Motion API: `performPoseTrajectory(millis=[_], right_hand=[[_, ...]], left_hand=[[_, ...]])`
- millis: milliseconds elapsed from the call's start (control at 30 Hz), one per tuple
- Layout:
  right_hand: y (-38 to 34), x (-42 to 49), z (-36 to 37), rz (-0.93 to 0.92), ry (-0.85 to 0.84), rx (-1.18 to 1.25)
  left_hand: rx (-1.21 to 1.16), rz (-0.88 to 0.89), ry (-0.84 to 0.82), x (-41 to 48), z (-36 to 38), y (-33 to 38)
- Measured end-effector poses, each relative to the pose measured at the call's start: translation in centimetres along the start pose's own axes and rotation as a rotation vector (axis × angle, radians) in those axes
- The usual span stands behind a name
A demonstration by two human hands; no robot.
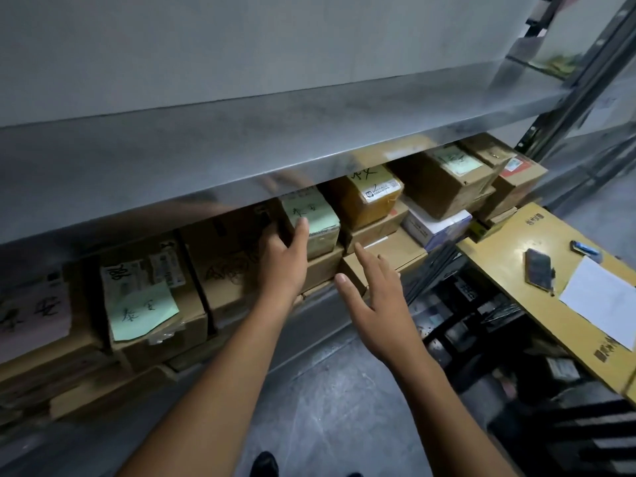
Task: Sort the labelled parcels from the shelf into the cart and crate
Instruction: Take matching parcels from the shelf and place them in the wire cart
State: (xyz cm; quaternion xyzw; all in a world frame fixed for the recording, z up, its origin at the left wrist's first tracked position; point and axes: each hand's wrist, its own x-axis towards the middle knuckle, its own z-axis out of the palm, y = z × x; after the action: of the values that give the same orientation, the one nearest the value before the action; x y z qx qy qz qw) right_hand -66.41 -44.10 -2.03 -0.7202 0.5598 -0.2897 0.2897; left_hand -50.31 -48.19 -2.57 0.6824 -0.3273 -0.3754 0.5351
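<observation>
A row of cardboard parcels fills the lower shelf under a grey metal shelf board [275,146]. A small parcel with a green handwritten label [318,218] sits on top of flatter boxes in the middle. My left hand [284,259] reaches to its left side, thumb touching the green label and fingers going behind the box out of sight. My right hand [373,297] hovers just below and to the right of it, fingers straight, holding nothing. A bigger parcel with a green label [144,304] stands further left.
More taped brown parcels [437,180] line the shelf to the right. At the right a yellow cardboard surface [509,270] carries a phone [538,268], a white sheet [602,301] and a small blue object [585,249]. Black crate-like framework [481,325] lies below it. Grey floor beneath.
</observation>
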Motion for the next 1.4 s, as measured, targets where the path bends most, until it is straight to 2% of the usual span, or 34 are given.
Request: performPoseTrajectory(millis=[133, 433, 633, 767, 900, 1033, 1200, 1400], right_hand=[[1.8, 2.0, -0.6, -0.009, -0.062, 0.046], [4.0, 6.6, -2.0, -0.154, -0.266, 0.123], [5.4, 7.4, -1.7, -0.278, -0.338, 0.181], [5.8, 6.2, -3.0, -0.327, -0.358, 0.351], [4.2, 4.4, -3.8, -0.345, -0.496, 0.510], [1.4, 2.6, -3.5, -0.384, -0.539, 0.528], [-2.7, -2.1, -0.5, -0.475, -0.552, 0.477], [-8.7, -11.5, 4.7, -0.532, -0.620, 0.433]], left_hand=[[-0.030, -0.037, 0.099, 0.6, 1.3, 0.2], [-0.078, -0.042, 0.047, -0.1, 2.2, 0.7], [-0.092, 0.038, 0.210, -4.2, 4.2, -1.6], [-0.181, 0.080, 0.293, -8.0, 4.8, -1.9], [-0.268, 0.149, 0.429, -11.1, 4.5, -1.0], [-0.321, 0.205, 0.538, -13.8, 2.2, -1.0], [-0.232, 0.264, 0.558, -19.0, -2.7, -2.2], [-0.306, 0.227, 0.691, -27.0, -11.5, -5.2]])
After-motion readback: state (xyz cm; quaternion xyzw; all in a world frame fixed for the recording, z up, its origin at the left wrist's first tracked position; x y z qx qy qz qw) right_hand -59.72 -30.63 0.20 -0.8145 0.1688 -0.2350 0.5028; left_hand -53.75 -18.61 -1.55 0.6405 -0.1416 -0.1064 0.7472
